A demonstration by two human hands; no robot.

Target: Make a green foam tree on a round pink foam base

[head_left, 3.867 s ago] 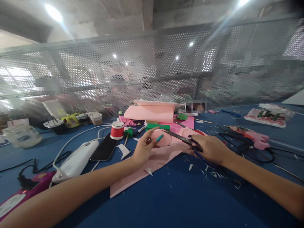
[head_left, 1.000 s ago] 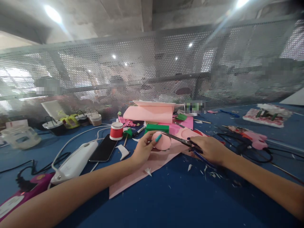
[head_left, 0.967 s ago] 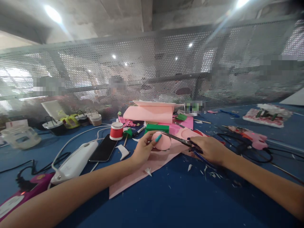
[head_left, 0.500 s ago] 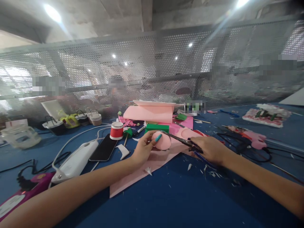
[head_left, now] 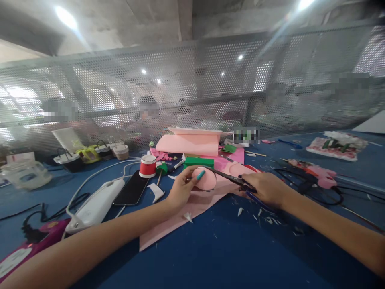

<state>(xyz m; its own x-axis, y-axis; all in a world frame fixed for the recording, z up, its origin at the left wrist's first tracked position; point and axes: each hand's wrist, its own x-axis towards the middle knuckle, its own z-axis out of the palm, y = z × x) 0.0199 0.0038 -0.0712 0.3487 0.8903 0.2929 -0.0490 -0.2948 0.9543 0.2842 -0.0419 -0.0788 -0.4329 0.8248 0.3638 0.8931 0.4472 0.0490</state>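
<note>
The paper circle dipped slightly, pinched by the left hand, likely for steadiness; the right hand gripped scissors.

L hand's fingers were mostly hidden behind the pink disc; R hand covered pt. of the scissors' handles. Blade tips by disc's top edge: too small to tell if touching. Magenta socket block cut off at far L, white sheet at far R. Ppl behind mesh panel blurred. Lettering on red cup too tiny to read.
</note>
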